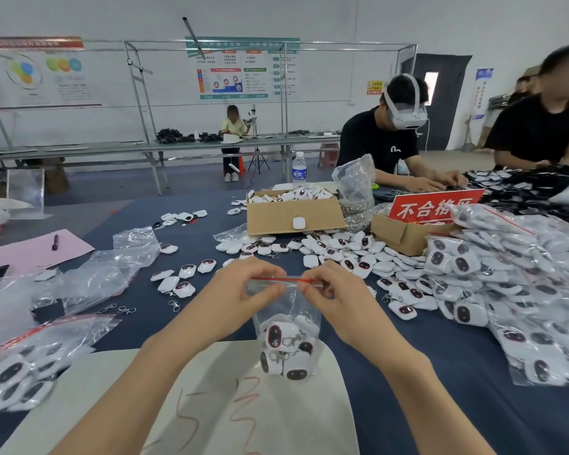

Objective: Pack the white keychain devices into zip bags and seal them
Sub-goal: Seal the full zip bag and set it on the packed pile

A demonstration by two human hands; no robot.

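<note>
A clear zip bag (288, 310) with a red seal strip hangs in front of me, holding several white keychain devices (284, 351) at its bottom. My left hand (243, 290) pinches the left end of the seal strip. My right hand (329, 290) pinches the strip's right part. The bag's lower end hangs over a white sheet (211, 405) with red writing. Loose white keychain devices (339, 251) lie scattered on the dark blue table beyond my hands.
Filled zip bags pile up at right (506, 290) and at lower left (20, 372). Empty bags (105, 274) lie left. A cardboard box (293, 215) of devices, a red sign (434, 205), a water bottle (299, 170) and two seated people stand beyond.
</note>
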